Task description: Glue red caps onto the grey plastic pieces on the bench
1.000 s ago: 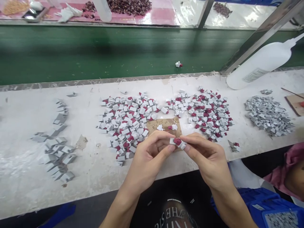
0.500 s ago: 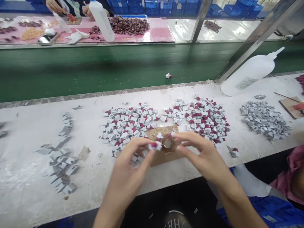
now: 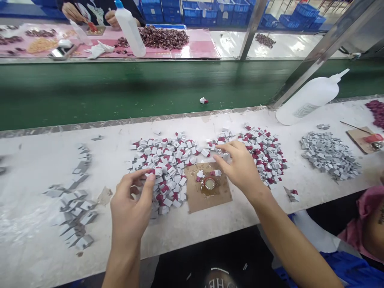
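Note:
My left hand (image 3: 132,200) is over the left edge of a pile of small grey-and-red parts (image 3: 168,154). Thumb and index finger pinch one small grey-and-red part (image 3: 151,173). My right hand (image 3: 241,166) reaches over the near side of the middle parts, thumb and index finger apart, close to a loose part (image 3: 205,152). Between the hands lies a piece of brown cardboard (image 3: 195,202). On it are a round cap (image 3: 210,183) in a wet brownish patch and a couple of grey-and-red parts (image 3: 216,173).
Plain grey parts (image 3: 81,208) lie at left, with a grey heap (image 3: 330,154) at right. A white squeeze bottle (image 3: 309,100) leans near a metal post (image 3: 312,60). Behind the table runs a green belt (image 3: 120,92) carrying one part (image 3: 203,100). Another person's hands (image 3: 73,13) are across it.
My left hand has moved left with its part, from beside the cardboard to the left pile. My right hand has moved up and away from the cap toward the parts behind it.

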A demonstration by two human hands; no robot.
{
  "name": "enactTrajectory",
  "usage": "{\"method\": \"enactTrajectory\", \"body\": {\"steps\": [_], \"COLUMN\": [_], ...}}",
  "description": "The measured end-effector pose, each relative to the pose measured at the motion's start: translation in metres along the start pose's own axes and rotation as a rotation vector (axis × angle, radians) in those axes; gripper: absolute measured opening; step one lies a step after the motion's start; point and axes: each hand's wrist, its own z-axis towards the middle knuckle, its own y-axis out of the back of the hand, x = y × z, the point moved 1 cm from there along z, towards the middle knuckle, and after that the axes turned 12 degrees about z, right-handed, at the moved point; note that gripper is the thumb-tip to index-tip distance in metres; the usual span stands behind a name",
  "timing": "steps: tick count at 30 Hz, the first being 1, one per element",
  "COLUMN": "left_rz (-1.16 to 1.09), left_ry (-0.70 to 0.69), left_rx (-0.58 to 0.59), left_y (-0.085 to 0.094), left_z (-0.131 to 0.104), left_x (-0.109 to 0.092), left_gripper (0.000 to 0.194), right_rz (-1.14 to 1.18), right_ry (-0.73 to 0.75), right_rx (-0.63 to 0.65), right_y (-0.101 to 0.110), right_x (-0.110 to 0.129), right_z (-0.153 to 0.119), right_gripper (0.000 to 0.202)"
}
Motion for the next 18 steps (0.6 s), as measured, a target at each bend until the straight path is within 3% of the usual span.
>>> {"method": "enactTrajectory", "body": {"steps": [4, 8, 12, 15, 18], "left_rz": [-0.016, -0.044, -0.001, 0.025, 0.078], "left_ry": [0.007, 0.042, 0.051, 0.045, 0.056], "left_rx": [-0.068, -0.018, -0.033, -0.068, -0.084], "left_y": [-0.002, -0.009, -0.008, 0.002, 0.017], "left_z": [0.003, 0.010, 0.012, 0.007, 0.002], "left_x": [-0.021, -0.026, -0.023, -0.020, 0.000], "left_gripper": [0.030, 0.033, 0.038, 0.045, 0.046], "right_rz": [0.017, 0.079, 0.195, 0.337, 0.549], "right_ry": [0.013, 0.002, -0.053, -0.141, -0.273], "right_rx": [0.053, 0.063, 0.027, 0.018, -0.004], "right_y": [-0.023, -0.028, -0.006, 0.015, 0.032], "right_x": [0.010, 0.008, 0.007, 0.007, 0.004], "right_z": [0.020, 0.027, 0.021, 0.006, -0.015], "right_gripper": [0.023, 0.019, 0.027, 0.041, 0.037]}}
